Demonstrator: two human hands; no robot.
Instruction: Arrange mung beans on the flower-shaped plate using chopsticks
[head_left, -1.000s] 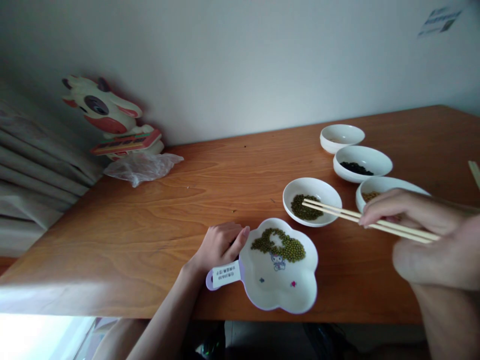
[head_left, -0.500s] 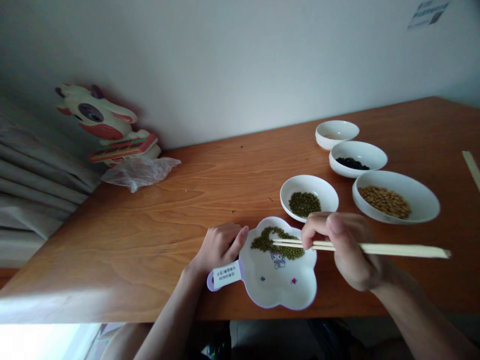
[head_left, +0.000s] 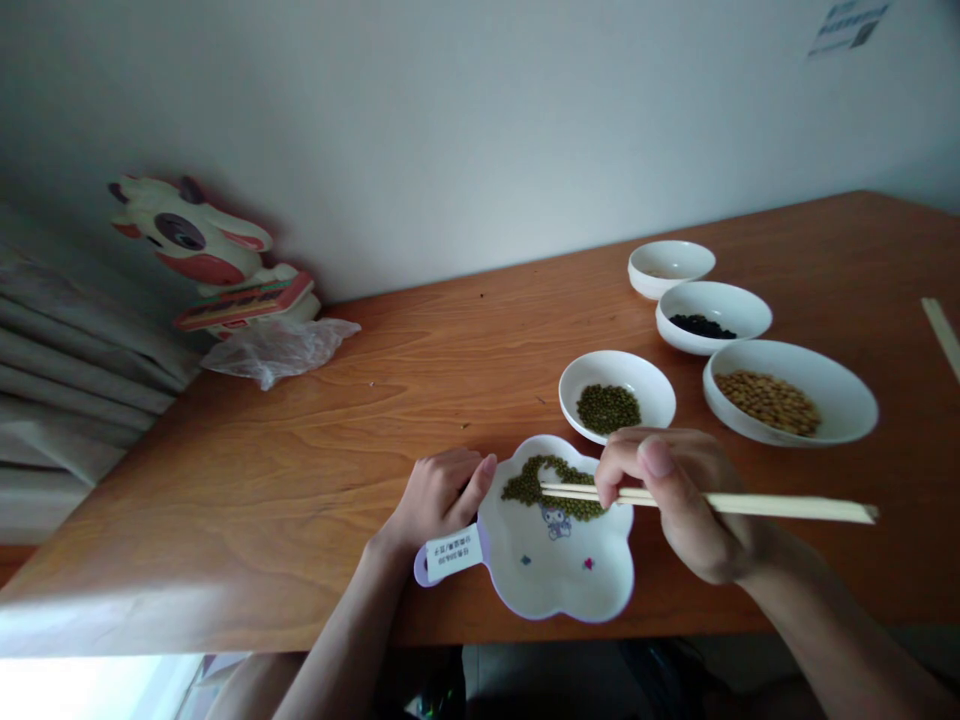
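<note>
A white flower-shaped plate [head_left: 559, 585] with a purple rim and labelled handle lies near the table's front edge. Mung beans [head_left: 525, 485] are spread over its far part, above a printed cartoon figure. My left hand [head_left: 442, 495] is closed at the plate's left edge, its thumb along the rim and the other fingers curled. Pale wooden chopsticks [head_left: 787, 507] are gripped in my right hand [head_left: 686, 500], over the plate's right side. Their tips are among the mung beans; whether a bean is between them I cannot tell. Just behind stands a white bowl [head_left: 652, 385] of mung beans.
To the right stand white bowls holding yellowish beans [head_left: 769, 402], black beans [head_left: 701, 326] and, at the back, pale contents [head_left: 671, 268]. Another pale stick [head_left: 941, 335] lies at the far right. A cow toy [head_left: 217, 250] and clear plastic bag [head_left: 281, 350] sit at the back left.
My right hand and the chopsticks have shifted slightly left, the tips staying among the mung beans. My left hand and the plate look unmoved.
</note>
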